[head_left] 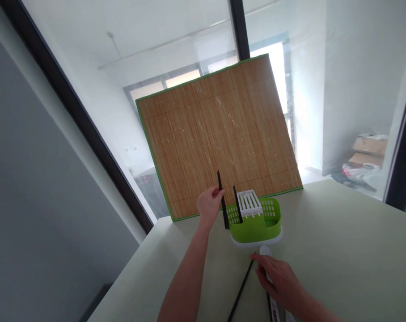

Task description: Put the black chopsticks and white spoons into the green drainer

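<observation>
My left hand [209,203] pinches a black chopstick [222,201] and holds it upright at the left end of a green utensil holder [256,221]. A second black chopstick [237,204] stands in the holder, beside its white slotted insert [249,202]. The holder sits on a white base on the pale green table [340,250]. My right hand [279,279] rests on the table in front of the holder, over a white spoon [266,252], fingers spread and touching it. Another black chopstick [240,290] lies flat to the left of that hand.
A bamboo mat with green trim [219,134] leans against the glass wall behind the holder. The table's left edge drops off near a grey wall [28,201]. Cardboard boxes and bags [367,156] lie on the floor beyond the glass at right.
</observation>
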A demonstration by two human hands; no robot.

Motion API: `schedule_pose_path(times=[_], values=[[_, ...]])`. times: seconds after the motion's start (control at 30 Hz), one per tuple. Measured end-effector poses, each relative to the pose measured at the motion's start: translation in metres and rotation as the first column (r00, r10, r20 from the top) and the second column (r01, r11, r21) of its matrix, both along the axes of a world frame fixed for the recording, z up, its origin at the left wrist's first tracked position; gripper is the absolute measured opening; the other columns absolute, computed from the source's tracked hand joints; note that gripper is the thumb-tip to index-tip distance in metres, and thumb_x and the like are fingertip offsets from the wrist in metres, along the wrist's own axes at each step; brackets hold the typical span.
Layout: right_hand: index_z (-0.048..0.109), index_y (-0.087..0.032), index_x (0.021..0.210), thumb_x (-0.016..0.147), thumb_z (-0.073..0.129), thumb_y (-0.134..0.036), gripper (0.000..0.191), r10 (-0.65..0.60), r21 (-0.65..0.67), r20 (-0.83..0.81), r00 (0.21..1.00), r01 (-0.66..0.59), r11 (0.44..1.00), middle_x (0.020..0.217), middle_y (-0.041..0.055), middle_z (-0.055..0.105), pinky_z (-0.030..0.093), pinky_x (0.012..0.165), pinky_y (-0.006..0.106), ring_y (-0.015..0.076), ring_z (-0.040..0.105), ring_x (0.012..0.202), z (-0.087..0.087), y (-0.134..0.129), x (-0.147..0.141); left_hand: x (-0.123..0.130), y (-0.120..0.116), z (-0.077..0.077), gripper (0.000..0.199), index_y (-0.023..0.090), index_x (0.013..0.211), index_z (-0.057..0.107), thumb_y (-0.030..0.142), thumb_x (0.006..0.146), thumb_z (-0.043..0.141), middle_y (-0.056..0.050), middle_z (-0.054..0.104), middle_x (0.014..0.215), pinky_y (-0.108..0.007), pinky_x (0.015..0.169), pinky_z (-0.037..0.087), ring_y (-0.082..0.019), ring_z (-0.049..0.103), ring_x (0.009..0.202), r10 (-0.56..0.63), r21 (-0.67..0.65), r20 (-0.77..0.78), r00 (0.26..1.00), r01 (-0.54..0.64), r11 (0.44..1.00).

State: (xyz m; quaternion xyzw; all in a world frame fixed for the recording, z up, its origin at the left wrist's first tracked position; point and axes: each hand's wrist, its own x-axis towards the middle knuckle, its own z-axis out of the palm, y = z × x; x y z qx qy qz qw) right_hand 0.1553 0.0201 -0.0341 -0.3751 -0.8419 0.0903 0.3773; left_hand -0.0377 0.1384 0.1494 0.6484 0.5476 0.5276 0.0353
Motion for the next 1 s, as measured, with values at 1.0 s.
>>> schedule_pose_path(times=[1.0], values=[[0.053,-0.023,0.099,0.088,0.041,-0.012,0.020,0.014,0.038,0.121,0.993,-0.019,0.999,0.083,0.0014,0.061,0.034,0.065,0.027,0.0158,0.056,0.076,-0.002,0.003,-0.003,0.012,0.086,-0.072,0.033,0.013,0.077,0.071,0.044,0.067,0.072,-0.014,0.070,0.080,-0.030,0.066,0.048,-0.024,0.065,0.080,0.053,-0.514,0.143,0.988,0.029,0.857]])
